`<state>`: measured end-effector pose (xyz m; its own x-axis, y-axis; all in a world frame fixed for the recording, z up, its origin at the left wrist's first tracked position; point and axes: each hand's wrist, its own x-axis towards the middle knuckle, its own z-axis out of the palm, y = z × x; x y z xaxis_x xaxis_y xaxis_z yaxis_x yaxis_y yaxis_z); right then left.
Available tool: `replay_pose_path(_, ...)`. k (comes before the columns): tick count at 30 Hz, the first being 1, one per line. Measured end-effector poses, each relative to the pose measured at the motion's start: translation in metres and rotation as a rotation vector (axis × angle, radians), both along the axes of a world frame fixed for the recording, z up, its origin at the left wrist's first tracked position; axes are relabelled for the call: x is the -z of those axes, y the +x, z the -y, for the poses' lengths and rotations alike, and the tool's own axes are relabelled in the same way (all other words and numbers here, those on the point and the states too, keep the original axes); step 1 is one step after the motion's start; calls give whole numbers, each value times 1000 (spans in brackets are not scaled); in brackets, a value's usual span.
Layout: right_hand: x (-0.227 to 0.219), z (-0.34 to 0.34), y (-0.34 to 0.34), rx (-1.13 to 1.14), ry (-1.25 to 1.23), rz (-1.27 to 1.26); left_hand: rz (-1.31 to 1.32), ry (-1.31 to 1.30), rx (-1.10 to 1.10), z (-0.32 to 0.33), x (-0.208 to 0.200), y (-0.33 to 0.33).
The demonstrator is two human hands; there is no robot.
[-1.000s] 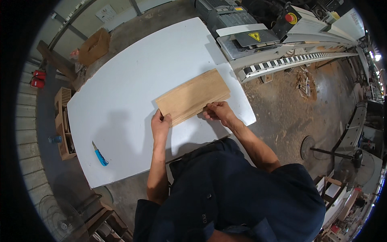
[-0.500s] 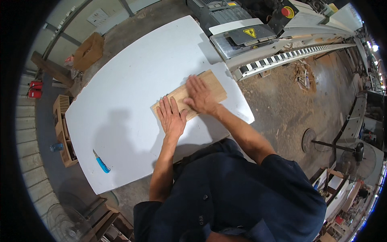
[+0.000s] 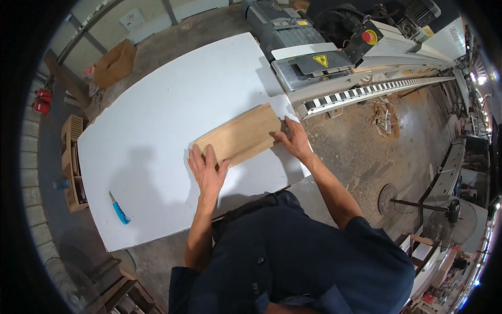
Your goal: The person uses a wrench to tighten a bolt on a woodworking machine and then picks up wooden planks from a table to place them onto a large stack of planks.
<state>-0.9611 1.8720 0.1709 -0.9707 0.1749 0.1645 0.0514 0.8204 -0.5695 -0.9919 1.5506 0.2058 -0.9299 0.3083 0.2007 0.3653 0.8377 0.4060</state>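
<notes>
A light brown wooden board lies slantwise on the white tabletop; thin lines along its near edge hint at a stepped or layered edge. At its left end rests my left hand, fingers spread, the index finger over the corner and the thumb by the near edge. My right hand takes the right end, with the thumb on the near corner and the fingers along the end. A blue-handled knife lies apart at the table's left, its blade showing.
A grey machine with a toothed track adjoins the table's far right. An open cardboard box stands on the floor at the far left. To the right, a fan stands on the dusty floor. Wooden shelving borders the left side.
My right hand has moved off the board's top to its right end. My left hand has shifted back to the left end, uncovering the face. The whole view has shifted slightly.
</notes>
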Motion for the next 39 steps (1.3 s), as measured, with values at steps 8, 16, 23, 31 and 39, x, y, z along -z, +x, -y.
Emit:
replay_pose_path(8,-4,15,11,-17,48,28,174,74,12,28,15,9)
replay_pose_path(16,0,33,10,15,-27,-13,188,49,-32,37,22,-3)
replay_pose_path(23,5,34,9,-64,68,-55,237,18,-26,43,12,-3)
replay_pose_path(31,-6,8,-35,228,-854,16,116,3,-33,36,-12,10)
replay_pose_path(39,-29,-23,-128,627,-1838,-54,73,264,-27,17,-31,15)
